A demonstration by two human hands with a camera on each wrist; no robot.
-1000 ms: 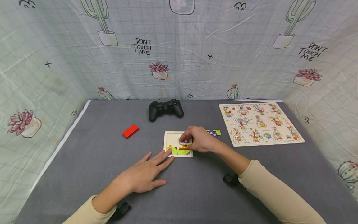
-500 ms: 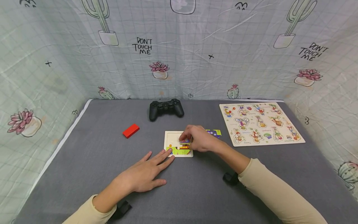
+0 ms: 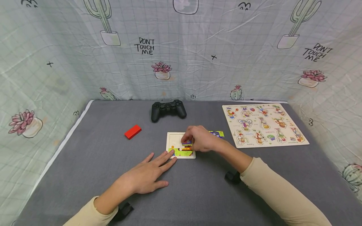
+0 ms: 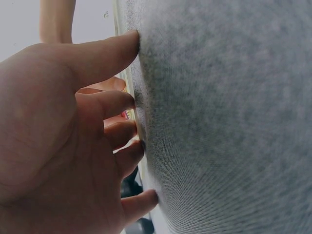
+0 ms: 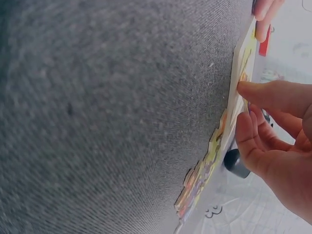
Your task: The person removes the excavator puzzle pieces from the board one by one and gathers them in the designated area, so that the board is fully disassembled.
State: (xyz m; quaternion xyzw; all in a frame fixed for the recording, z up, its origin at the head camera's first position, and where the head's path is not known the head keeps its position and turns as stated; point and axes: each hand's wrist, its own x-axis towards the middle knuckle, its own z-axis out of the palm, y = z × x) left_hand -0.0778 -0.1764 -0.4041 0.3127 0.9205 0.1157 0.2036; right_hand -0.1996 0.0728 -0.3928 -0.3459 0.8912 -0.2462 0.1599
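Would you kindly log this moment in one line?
Left hand: touches square cream puzzle board | Right hand: pinches small purple piece at board | Loose purple-green pieces: right of board

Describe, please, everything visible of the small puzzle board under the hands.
The puzzle board is pale, wooden-looking and roughly square, with a raised rim. It lies flat on the table. Colourful pieces line its near side; its far left is bare. The left hand touches its near-left corner; the right hand hides its far-right one.
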